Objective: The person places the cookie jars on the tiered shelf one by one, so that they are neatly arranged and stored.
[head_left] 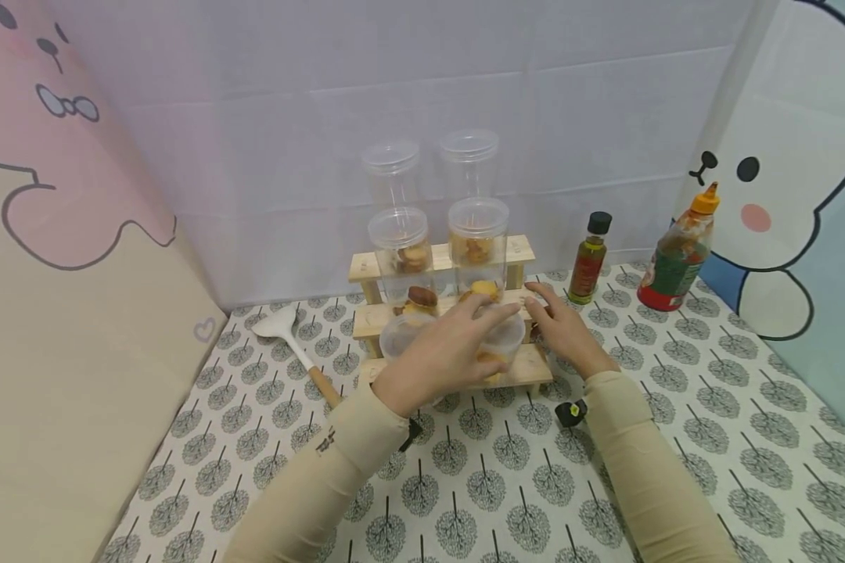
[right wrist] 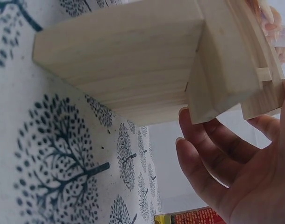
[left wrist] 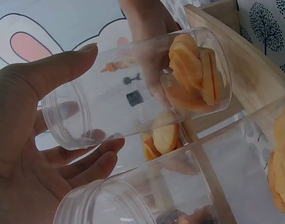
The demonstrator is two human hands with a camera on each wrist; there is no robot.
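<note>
A three-tier wooden rack (head_left: pixel 372 314) holds clear lidded jars, two on each tier. My left hand (head_left: pixel 445 353) reaches over the lowest tier and holds the front right jar (head_left: pixel 505 336) near its lid. In the left wrist view, the thumb lies along one side of this jar (left wrist: pixel 110 93) and the fingers curve round the other; yellow cookies (left wrist: pixel 187 70) sit in its bottom. Its neighbour, the front left jar (head_left: pixel 400 335), is partly behind my left hand. At the rack's right end, my right hand (head_left: pixel 566 332) grips the wood, fingertips curled at a block under a shelf (right wrist: pixel 222 70).
A white spatula (head_left: pixel 278 322) with a wooden handle lies left of the rack. To the right stand a small dark-capped bottle (head_left: pixel 587 266) and a sauce bottle (head_left: pixel 676 258) with an orange nozzle. The tablecloth (head_left: pixel 704 407) has a tree print; printed cloth walls surround it.
</note>
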